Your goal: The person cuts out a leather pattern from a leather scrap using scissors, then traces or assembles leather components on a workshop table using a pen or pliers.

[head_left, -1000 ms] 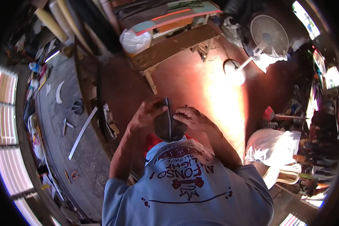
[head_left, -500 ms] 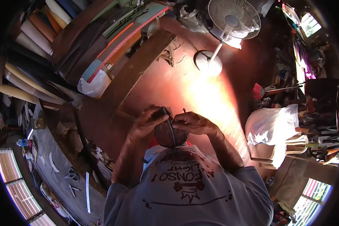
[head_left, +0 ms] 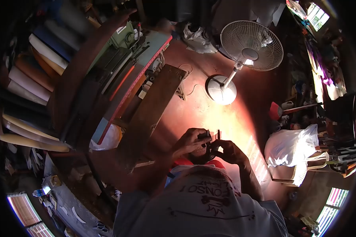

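Observation:
My left hand [head_left: 192, 141] is closed on a dark, rounded piece [head_left: 200, 153] that looks like a small pouch, held low in front of my chest. A dark narrow strip, like a zipper, stands up at its upper end beside my fingers. Just to the right, my right hand [head_left: 230, 152] has its fingers pinched together close to the strip. A thin dark upright thing [head_left: 218, 134] sticks up above those fingers; its kind is too small to tell. Shadow hides much of the pouch-like piece.
A wooden bench [head_left: 152, 114] stands ahead on the left, beside a worktable with a red-edged top [head_left: 146, 51]. Rolls of material [head_left: 35, 79] lie far left. A standing fan [head_left: 249, 51] is ahead. A white bag [head_left: 290, 146] rests on a chair [head_left: 300, 173] at right.
The view has shifted, so the room and both hands appear lower, with the hands farther right. The pouch-like piece has turned, and its strip no longer shows lengthwise across it.

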Demonstrator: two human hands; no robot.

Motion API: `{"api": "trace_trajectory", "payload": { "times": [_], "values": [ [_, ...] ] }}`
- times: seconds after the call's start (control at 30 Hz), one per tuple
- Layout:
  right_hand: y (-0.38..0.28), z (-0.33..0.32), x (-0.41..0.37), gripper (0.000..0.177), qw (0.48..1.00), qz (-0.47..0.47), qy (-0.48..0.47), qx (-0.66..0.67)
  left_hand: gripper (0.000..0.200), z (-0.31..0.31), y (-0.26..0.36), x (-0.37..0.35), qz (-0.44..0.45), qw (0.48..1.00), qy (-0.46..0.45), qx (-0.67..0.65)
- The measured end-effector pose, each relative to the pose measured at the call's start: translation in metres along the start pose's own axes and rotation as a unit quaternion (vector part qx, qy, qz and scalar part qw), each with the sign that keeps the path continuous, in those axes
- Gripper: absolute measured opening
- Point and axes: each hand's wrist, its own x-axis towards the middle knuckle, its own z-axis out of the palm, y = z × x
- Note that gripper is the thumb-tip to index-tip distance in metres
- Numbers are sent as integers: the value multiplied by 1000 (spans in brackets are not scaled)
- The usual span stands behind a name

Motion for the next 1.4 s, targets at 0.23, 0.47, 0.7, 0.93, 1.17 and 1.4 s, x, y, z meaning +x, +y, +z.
{"api": "trace_trajectory", "payload": {
  "times": [0.23,0.47,0.7,0.93,1.17,1.4],
  "values": [
    [93,-95,-65,23,990,140,10,20,35,71,12,151,92,949,-186,236],
    [165,-239,-154,32,938,127,78,312,34,216,20,318,147,924,-218,278],
    [189,-405,-209,13,986,117,76,93,35,322,65,470,83,929,-299,204],
    [257,-573,-216,11,968,190,106,123,32,390,44,661,108,931,-315,148],
    [310,-743,-224,21,913,145,233,302,35,435,92,838,116,939,-294,138],
    [393,-877,-189,18,924,266,244,129,33,429,114,967,89,962,-239,99]
  ]
}}
